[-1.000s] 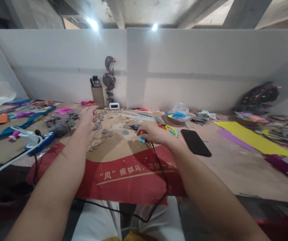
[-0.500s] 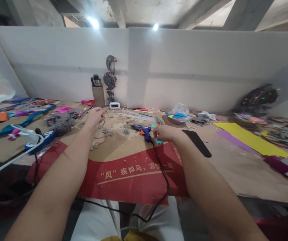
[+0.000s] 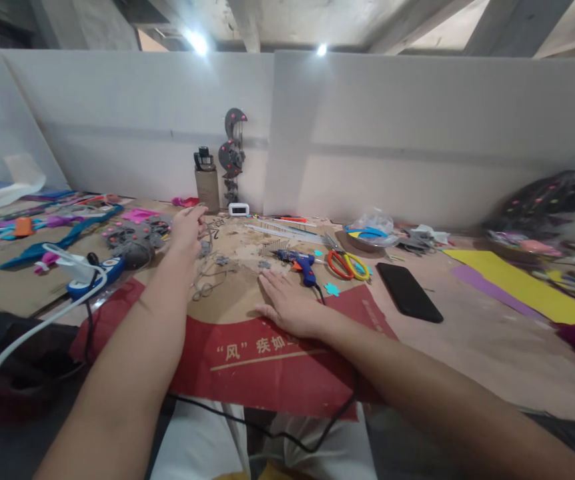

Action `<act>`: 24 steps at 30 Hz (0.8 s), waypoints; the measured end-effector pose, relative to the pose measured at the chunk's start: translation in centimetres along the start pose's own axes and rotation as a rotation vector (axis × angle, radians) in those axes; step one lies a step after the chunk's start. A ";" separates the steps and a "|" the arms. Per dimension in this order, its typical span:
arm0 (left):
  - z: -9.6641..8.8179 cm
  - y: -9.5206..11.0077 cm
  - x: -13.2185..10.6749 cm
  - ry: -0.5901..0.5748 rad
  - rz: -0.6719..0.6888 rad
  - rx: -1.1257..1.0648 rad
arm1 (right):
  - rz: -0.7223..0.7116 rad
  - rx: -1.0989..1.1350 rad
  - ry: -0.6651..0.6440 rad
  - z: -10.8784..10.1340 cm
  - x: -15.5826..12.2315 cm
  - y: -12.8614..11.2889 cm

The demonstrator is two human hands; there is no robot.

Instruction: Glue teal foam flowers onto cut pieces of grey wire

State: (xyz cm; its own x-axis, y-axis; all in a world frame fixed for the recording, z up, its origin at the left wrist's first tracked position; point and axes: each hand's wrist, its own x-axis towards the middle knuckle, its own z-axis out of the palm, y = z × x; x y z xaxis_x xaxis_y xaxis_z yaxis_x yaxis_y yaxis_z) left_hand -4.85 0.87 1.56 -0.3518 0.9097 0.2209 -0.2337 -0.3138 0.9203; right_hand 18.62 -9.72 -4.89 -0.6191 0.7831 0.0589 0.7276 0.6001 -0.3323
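My right hand [image 3: 290, 308] lies flat on the brown and red cardboard sheet [image 3: 267, 353], fingers stretched out, holding nothing. Just beyond its fingertips lies a blue glue gun [image 3: 298, 261] with an orange trigger; its black cord runs past my wrist and off the table edge. A small teal flower cutout [image 3: 331, 289] sits to the right of the hand. My left hand [image 3: 187, 228] reaches farther out, fingers curled, over loops of thin grey wire [image 3: 206, 270]. What it pinches is too small to make out.
Scissors [image 3: 345, 264] with orange and yellow handles and a black phone [image 3: 409, 291] lie to the right. A power strip [image 3: 92, 275] with a white cable sits left, beside grey foam shapes [image 3: 135, 237]. A bottle [image 3: 207, 181] stands at the wall. Yellow and purple sheets [image 3: 517, 288] lie far right.
My right hand let go of the glue gun and drew back left and toward me to lie flat on the cardboard. The left hand stayed over the wire.
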 end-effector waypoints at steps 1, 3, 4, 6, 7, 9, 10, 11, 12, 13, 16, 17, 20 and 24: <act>0.0 0.1 0.0 0.012 -0.003 -0.011 | -0.009 0.011 -0.036 0.2 -0.6 -0.4; 0.1 0.1 0.1 0.021 -0.009 -0.029 | -0.093 0.087 -0.099 -0.1 -2.1 -1.4; 0.2 0.1 0.1 0.018 -0.013 -0.038 | -0.160 0.142 -0.137 -0.5 -2.7 -1.8; 0.4 0.0 0.1 0.003 -0.015 -0.051 | -0.241 0.294 -0.165 -1.6 -3.1 -2.1; 0.4 0.0 0.1 -0.005 -0.010 -0.053 | -0.242 0.356 -0.130 -2.1 -2.7 -2.1; 0.6 -0.2 0.0 -0.016 0.006 -0.044 | -0.217 0.375 -0.014 -2.5 -1.0 -1.4; 0.6 -0.2 0.0 -0.019 0.010 -0.037 | -0.213 0.348 0.024 -2.5 0.1 -0.9; 0.7 -0.3 -0.1 -0.022 0.009 -0.026 | -0.209 0.302 0.042 -2.2 1.3 -0.5; 0.7 -0.3 -0.2 -0.023 0.003 -0.015 | -0.211 0.241 0.033 -1.8 2.4 -0.2; 0.8 -0.3 -0.3 -0.023 -0.007 -0.005 | -0.217 0.182 0.002 -1.4 3.1 0.0; 0.8 -0.3 -0.5 -0.027 -0.036 0.016 | -0.305 0.087 -0.077 -0.8 2.5 -0.9; 0.9 -0.4 -0.5 -0.032 -0.036 0.015 | -0.367 0.119 -0.122 -0.9 1.5 -1.4; 1.0 -0.6 -0.4 -0.056 -0.012 0.011 | -0.486 0.361 -0.266 -2.2 -1.9 -2.4; 1.2 -1.3 -0.3 -0.102 -0.009 0.042 | -0.313 0.453 -0.067 -3.1 -2.7 -1.0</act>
State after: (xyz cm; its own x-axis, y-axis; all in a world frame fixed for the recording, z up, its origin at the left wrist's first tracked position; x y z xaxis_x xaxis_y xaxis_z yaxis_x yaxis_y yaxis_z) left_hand -3.38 1.33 0.73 -0.2553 0.9360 0.2421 -0.1971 -0.2956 0.9348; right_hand 20.50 -11.97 -1.76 -0.8132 0.5582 0.1649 0.3154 0.6607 -0.6812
